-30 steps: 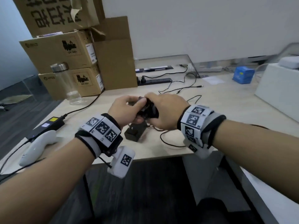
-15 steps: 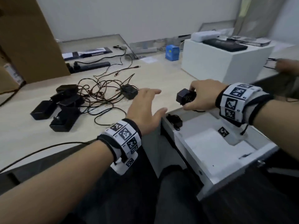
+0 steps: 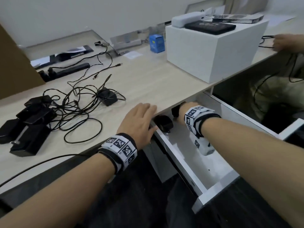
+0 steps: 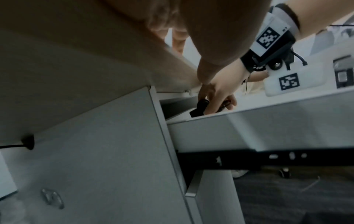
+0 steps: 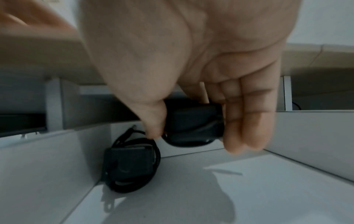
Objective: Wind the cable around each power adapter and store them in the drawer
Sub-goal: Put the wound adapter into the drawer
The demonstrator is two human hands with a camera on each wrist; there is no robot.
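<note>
The white drawer stands pulled out under the desk. My right hand reaches into its back end, partly hidden under the desk top, and pinches a black power adapter with cable wound on it between thumb and fingers, just above the drawer floor. A second wound adapter lies in the drawer's back left corner. My left hand rests flat on the desk edge with straight fingers and holds nothing. Several unwound adapters with tangled cables lie on the desk at the left.
A white box with a black device on top stands at the back right, with a small blue box beside it. A power strip lies at the back left. Another person's hand is at the far right. A black cable runs along the desk's front.
My right hand has carried the wound adapter from above the drawer down into its back end. My left hand has settled on the desk edge. A second ago both hands held it.
</note>
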